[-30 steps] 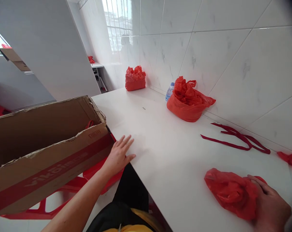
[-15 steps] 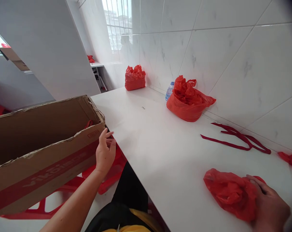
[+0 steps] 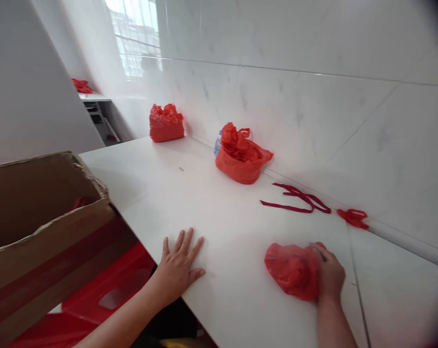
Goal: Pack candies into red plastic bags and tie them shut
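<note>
Red bag (image 3: 293, 270) under right hand (image 3: 329, 275) (fingers curled), left hand (image 3: 178, 268) flat

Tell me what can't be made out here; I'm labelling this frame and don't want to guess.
- Head view: contents of the crumpled red bag are hidden by its plastic; the right hand covers its right side.
- Bottle: mostly hidden behind the open red bag.
- Cardboard box: cut off by the left edge; its inside is mostly shadowed.
- Left hand lies flat on the counter.
</note>
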`<state>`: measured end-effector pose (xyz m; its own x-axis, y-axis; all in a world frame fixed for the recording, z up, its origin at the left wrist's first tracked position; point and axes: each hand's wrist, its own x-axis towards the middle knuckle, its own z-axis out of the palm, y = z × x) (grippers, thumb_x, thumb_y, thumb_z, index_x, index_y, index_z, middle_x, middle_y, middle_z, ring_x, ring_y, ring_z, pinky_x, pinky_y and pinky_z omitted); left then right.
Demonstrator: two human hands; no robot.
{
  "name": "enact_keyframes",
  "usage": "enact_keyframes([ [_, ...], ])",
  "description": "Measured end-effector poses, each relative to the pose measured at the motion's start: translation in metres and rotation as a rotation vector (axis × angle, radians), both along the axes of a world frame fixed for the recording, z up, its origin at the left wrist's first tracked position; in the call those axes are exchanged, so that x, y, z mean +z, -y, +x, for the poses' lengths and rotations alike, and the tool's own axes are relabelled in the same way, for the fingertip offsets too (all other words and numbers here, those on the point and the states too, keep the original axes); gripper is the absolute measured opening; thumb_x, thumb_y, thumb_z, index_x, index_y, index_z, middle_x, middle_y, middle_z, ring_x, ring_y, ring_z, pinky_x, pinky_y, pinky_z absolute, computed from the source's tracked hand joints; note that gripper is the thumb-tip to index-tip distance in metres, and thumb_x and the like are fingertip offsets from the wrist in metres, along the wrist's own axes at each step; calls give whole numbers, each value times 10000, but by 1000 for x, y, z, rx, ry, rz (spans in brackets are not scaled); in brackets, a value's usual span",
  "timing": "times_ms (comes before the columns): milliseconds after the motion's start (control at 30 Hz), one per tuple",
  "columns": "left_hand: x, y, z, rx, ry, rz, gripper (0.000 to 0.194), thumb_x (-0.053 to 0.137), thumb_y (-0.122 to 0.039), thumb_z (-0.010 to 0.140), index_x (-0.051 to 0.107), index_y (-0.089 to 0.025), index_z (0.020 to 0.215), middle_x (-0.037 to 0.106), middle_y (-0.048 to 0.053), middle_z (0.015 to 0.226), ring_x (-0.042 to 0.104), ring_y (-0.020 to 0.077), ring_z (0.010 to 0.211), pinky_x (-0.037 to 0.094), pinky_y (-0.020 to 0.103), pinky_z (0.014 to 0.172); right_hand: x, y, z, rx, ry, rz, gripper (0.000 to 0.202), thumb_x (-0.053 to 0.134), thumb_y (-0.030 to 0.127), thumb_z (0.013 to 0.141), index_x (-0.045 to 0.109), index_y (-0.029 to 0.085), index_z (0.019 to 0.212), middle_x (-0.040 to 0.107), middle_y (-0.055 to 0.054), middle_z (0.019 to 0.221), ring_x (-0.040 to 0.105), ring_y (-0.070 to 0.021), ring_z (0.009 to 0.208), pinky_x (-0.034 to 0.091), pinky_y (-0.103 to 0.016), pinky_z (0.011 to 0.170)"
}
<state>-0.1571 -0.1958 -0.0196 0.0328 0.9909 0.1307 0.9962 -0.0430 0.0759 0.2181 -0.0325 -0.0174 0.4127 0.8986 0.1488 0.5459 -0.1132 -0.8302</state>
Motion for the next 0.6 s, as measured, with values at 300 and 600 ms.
enact_keyframes([
  [300,0,-70,29,-200,122,20,763,303,-643,848,199,-196,1459,196,133,1514,182,355,1380,150,584,1066,-1,1,-4,13,-32,56,325,483,360,733,690,174,901,674,-74,977,599,-244,950,412,-343,861],
  [600,66,-81,52,-208,1158,-349,545,472,-461,864,347,-319,1375,636,24,888,599,174,807,472,342,767,3,2,-8,33,-102,73,302,485,369,753,688,191,890,672,-63,959,605,-236,911,434,-334,794],
])
